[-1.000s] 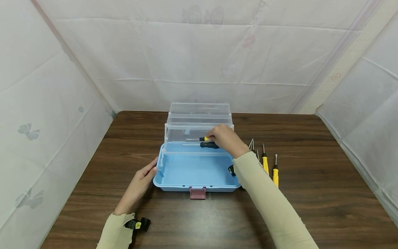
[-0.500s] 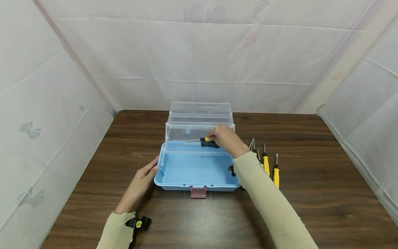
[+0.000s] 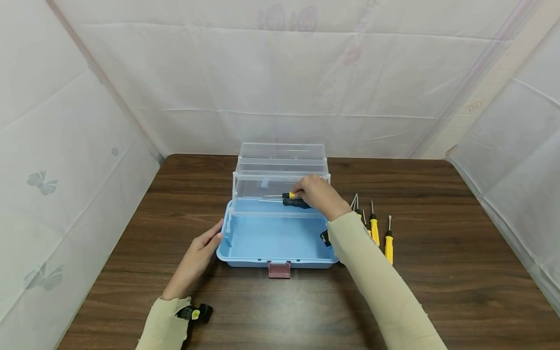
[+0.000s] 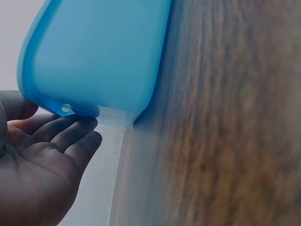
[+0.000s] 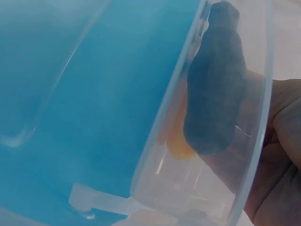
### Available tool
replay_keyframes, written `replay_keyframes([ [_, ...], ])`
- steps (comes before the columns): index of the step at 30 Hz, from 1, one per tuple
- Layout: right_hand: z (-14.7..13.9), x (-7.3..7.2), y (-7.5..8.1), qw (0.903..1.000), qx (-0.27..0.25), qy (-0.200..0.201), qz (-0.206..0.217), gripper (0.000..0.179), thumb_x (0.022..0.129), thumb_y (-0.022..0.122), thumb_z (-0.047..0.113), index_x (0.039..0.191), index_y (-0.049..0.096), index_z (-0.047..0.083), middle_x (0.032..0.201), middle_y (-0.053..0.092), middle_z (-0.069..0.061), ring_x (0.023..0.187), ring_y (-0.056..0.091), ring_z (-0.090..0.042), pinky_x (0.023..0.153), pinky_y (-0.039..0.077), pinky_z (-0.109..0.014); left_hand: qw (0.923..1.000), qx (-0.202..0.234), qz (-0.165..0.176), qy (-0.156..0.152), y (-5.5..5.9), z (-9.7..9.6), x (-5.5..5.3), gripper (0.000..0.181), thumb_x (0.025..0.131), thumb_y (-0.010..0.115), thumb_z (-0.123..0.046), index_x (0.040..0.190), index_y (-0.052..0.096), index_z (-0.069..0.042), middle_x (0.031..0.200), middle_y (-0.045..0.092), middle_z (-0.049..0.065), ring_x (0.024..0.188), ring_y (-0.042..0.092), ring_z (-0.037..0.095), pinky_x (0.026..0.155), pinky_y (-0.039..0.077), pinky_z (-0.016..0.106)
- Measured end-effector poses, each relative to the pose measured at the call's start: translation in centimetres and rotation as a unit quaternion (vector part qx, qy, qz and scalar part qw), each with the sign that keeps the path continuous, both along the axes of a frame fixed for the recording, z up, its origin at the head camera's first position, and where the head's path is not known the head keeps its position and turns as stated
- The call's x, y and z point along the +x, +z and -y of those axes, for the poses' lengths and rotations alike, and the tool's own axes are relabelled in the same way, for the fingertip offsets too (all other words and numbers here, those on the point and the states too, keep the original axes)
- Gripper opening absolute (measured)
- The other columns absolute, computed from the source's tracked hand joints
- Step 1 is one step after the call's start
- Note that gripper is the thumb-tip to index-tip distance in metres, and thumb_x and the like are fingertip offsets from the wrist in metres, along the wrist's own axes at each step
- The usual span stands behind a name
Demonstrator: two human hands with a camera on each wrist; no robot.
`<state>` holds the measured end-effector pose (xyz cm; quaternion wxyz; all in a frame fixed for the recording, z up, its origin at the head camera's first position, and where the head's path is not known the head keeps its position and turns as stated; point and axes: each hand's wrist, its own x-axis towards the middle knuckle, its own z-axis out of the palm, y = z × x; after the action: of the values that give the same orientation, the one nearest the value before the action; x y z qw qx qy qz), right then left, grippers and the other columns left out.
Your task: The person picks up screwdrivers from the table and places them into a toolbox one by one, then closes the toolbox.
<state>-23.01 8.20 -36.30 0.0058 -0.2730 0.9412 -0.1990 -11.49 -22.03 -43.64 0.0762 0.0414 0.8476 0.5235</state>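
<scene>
A blue toolbox (image 3: 275, 238) stands with its lid up and its clear tiered trays (image 3: 282, 167) raised at the back. My right hand (image 3: 317, 192) pinches a yellow-and-black screwdriver (image 3: 288, 195) at the lower clear tray, its shaft pointing left. A black-handled screwdriver (image 3: 296, 203) lies in that tray, just in front of the pinched one; the right wrist view shows its dark handle (image 5: 214, 89) through the clear plastic. My left hand (image 3: 199, 255) rests against the toolbox's left side, thumb at the rim and fingers nearly straight in the left wrist view.
Several yellow-handled screwdrivers (image 3: 388, 248) lie on the dark wooden table (image 3: 437, 291) right of the toolbox, partly hidden by my right sleeve (image 3: 380, 277). A pink latch (image 3: 279, 270) hangs at the toolbox's front. White sheeting (image 3: 280, 87) surrounds the table's back and sides.
Almost nothing differs. My right hand stays at the tray with the yellow screwdriver, and my left hand stays against the toolbox. The head view has shifted slightly.
</scene>
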Motion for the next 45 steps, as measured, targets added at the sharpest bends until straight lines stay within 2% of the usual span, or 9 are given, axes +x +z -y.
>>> replay_keyframes([
  [21, 0.0, 0.4, 0.3, 0.9995, -0.005, -0.016, 0.026, 0.02, 0.095, 0.059, 0.01, 0.109, 0.073, 0.007, 0.111, 0.071, -0.009, 0.099, 0.067, -0.02, 0.086, 0.056, -0.033, 0.9999, -0.011, -0.008, 0.0, 0.1, 0.0, -0.1, 0.053, 0.106, 0.036, -0.028, 0.15, 0.028, 0.0, 0.156, 0.026, 0.019, 0.144, 0.025, 0.037, 0.114, 0.026, 0.052],
  [29, -0.4, 0.7, 1.0, 0.9995, -0.017, -0.019, 0.021, 0.019, 0.094, 0.061, 0.011, 0.108, 0.073, 0.005, 0.106, 0.072, -0.009, 0.091, 0.066, -0.018, 0.085, 0.056, -0.033, 0.9999, -0.007, -0.014, -0.003, 0.2, 0.1, -0.1, 0.052, 0.106, 0.037, -0.026, 0.149, 0.028, 0.0, 0.155, 0.027, 0.021, 0.144, 0.025, 0.038, 0.113, 0.026, 0.052],
  [35, -1.4, 1.5, 1.8, 0.9994, -0.031, -0.018, -0.002, 0.019, 0.094, 0.062, 0.011, 0.107, 0.073, 0.005, 0.103, 0.072, -0.009, 0.085, 0.064, -0.017, 0.08, 0.057, -0.032, 0.9999, -0.01, -0.007, 0.0, 0.0, 0.1, -0.1, 0.053, 0.106, 0.036, -0.029, 0.15, 0.028, -0.002, 0.156, 0.027, 0.018, 0.144, 0.025, 0.036, 0.114, 0.026, 0.051],
  [45, -4.4, 3.4, 3.2, 0.9966, -0.042, -0.071, 0.004, 0.024, 0.094, 0.063, 0.017, 0.112, 0.071, 0.003, 0.106, 0.071, -0.011, 0.091, 0.067, -0.02, 0.082, 0.058, -0.038, 1.0, -0.009, 0.002, 0.002, -0.1, 0.1, 0.0, 0.053, 0.105, 0.037, -0.031, 0.15, 0.028, -0.003, 0.157, 0.026, 0.017, 0.145, 0.024, 0.036, 0.114, 0.025, 0.054],
])
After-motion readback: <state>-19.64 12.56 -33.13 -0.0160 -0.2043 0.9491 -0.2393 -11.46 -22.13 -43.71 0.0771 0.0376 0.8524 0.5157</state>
